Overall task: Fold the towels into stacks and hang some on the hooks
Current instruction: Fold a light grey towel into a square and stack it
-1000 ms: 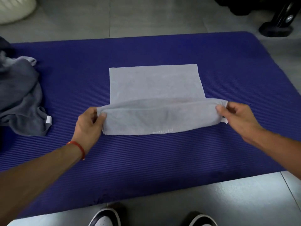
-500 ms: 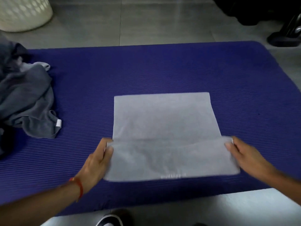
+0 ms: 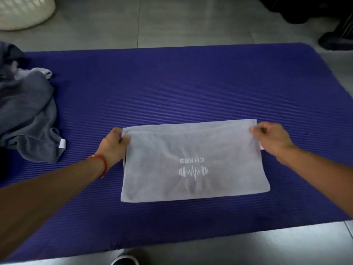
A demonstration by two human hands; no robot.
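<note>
Currently the light grey towel (image 3: 193,161) lies folded in half, flat on the blue ribbed mat (image 3: 172,83), in the lower centre of the frame. A white dumbbell logo (image 3: 193,171) with lettering faces up, upside down to the camera.

Grip: left hand (image 3: 114,145) pinches the towel's upper left corner between thumb and curled fingers; right hand (image 3: 271,137) pinches the upper right corner likewise. Both are closed on the cloth, at the far edge.

Handling, judged: thin, soft and light, no stiffness of its own. It drapes and shows slight wrinkles near the centre. Probably clings a little to the ribbed mat, so dragging may skew the layers. Best hold is at the corners, both layers pinched together, with the edge kept taut between the hands.

Hard to make out:
- Whether each pinch takes both layers cannot be told.
- A small pale tag (image 3: 261,145) peeks out under the right wrist; detail unclear.
- The dark grey towel heap (image 3: 28,115) at mid-left is cut off by the frame edge; how many pieces it holds is uncertain.
- A white basket (image 3: 24,12) in the upper left is partly cropped.
- No hooks and no finished stack in view.
</note>
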